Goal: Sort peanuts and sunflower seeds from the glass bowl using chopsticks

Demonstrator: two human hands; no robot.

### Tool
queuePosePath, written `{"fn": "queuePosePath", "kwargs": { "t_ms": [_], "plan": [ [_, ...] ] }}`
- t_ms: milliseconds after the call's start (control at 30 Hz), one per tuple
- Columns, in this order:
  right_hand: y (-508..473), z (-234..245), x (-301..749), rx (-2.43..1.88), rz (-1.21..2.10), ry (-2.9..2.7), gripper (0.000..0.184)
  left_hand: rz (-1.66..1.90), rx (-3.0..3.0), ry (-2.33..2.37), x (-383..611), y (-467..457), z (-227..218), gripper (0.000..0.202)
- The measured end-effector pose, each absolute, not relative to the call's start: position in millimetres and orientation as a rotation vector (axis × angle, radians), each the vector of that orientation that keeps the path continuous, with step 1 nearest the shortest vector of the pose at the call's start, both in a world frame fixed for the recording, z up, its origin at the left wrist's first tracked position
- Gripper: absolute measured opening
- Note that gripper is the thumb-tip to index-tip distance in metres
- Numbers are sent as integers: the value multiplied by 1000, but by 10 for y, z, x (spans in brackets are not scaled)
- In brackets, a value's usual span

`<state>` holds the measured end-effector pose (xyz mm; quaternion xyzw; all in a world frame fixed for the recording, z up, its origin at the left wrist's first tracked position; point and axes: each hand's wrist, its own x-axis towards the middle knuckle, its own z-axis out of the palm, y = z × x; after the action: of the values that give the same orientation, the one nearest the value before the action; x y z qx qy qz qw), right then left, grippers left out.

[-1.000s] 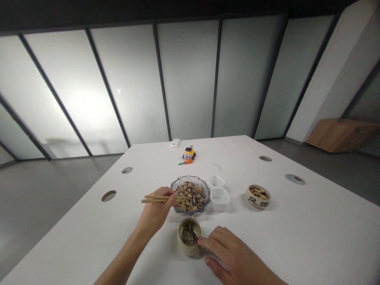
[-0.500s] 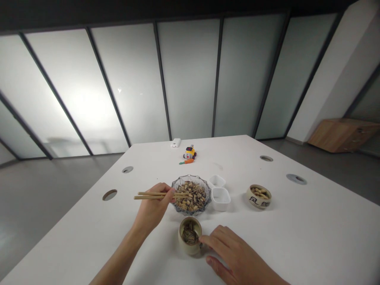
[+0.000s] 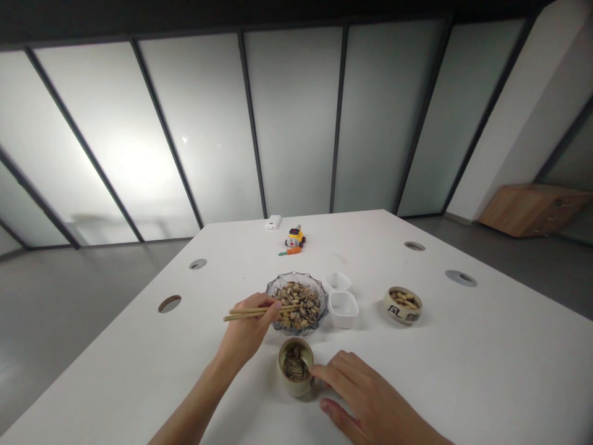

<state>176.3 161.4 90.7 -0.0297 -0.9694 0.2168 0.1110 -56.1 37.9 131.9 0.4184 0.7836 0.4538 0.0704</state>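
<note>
Tan chopsticks [image 3: 244, 316] mid-frame, long axis nearly level, tips at striped seeds [image 3: 301, 303] just right of my left hand [image 3: 247, 330] — nearer one, fingers pinching sticks. Faceted glass bowl [image 3: 323, 300] around seeds. Below, rounded cup [image 3: 296, 388]; my right hand [image 3: 361, 386], loosely spread, grips nothing, index at rim.

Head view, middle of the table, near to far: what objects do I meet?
Cup of seeds → glass bowl → orange-and-green item → yellow toy vehicle → white box-shaped item.
</note>
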Motion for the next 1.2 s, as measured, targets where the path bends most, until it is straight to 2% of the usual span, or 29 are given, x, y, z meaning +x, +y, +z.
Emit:
{"fn": "queuePosePath", "kwargs": {
  "t_ms": [367, 633, 833, 1200],
  "plan": [
    [1608, 917, 1761, -97, 650, -2887, 47, 1418, 1198, 2362, -596, 369, 1343, 33],
    [1626, 923, 1770, -95, 642, -2878, 49, 1371, 1074, 2218, -657, 143, 1804, 36],
    [1702, 965, 1783, -100, 607, -2802, 39, 1228, 1094, 2147, -680, -98, 2039, 34],
    [1677, 932, 1773, -106, 635, -2824, 40, 1089, 1072, 2086, -624, -95, 2024, 38]
  ]
}}
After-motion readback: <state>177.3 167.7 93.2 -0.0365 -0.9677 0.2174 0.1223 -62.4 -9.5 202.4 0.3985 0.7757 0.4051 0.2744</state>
